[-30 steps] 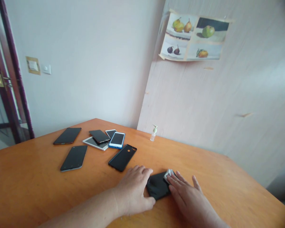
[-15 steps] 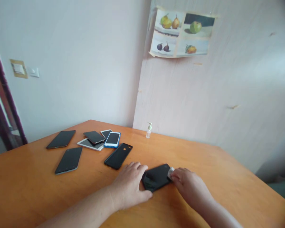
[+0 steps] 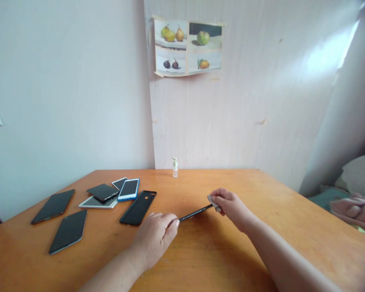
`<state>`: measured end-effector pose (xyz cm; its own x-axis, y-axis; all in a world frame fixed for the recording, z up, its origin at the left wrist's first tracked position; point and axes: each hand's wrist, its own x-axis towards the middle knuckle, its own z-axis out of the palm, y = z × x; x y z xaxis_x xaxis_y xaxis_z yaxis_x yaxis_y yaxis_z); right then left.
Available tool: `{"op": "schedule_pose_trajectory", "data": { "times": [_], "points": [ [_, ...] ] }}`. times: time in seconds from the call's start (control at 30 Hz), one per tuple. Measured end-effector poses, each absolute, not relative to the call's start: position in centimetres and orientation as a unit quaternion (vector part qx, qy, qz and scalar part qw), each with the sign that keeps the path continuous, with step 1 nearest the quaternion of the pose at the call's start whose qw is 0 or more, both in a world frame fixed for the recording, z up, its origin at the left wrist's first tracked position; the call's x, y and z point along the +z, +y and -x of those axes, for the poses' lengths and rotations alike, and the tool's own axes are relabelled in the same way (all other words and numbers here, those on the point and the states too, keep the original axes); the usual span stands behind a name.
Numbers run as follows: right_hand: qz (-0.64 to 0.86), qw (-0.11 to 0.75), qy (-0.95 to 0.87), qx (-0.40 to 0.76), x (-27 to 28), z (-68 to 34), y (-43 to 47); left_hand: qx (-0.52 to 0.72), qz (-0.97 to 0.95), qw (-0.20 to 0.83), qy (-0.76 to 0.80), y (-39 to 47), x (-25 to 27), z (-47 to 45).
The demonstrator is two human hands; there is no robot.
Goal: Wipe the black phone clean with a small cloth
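Note:
A black phone (image 3: 196,213) is raised off the table and seen almost edge-on between my hands. My left hand (image 3: 155,235) is closed on its left end, thumb in front. My right hand (image 3: 229,205) pinches a small whitish cloth (image 3: 213,202) against the phone's right end. Which way the screen faces is hard to make out. Just left of my left hand lies a black phone case (image 3: 138,207), its inside facing up.
Several other phones lie at the left, among them a blue-edged white one (image 3: 129,189) and a grey-edged one (image 3: 68,231). A small clear pump bottle (image 3: 175,169) stands near the back edge of the wooden table (image 3: 219,255). Beyond the right edge is another person's blurred limb (image 3: 355,209).
My left hand has closed on the phone, which has been lifted off the table and tipped edge-on. The cloth stays in my right hand. The view has turned right.

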<state>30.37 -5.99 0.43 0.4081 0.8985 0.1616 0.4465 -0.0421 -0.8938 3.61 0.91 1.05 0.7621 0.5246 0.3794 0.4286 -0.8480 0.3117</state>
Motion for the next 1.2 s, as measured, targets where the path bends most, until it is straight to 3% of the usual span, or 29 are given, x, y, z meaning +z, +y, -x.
{"op": "schedule_pose_trajectory", "data": {
  "times": [0.53,0.83,1.07,1.2],
  "points": [
    [0.672,0.5,-0.546,0.042,0.4,-29.5,-5.5,0.217,-0.925,0.098,0.295,1.9,-0.3,-3.8],
    [0.589,0.466,-0.657,0.063,1.0,-22.3,-6.2,0.218,-0.933,0.084,0.272,1.5,-0.2,-4.0],
    [0.681,0.501,-0.532,0.035,0.7,-28.3,-5.5,0.201,-0.933,0.077,0.289,1.5,0.1,-4.1],
    [0.647,0.499,-0.575,0.047,0.8,-25.6,-6.0,0.211,-0.93,0.081,0.289,1.5,0.1,-4.1]
  ]
}}
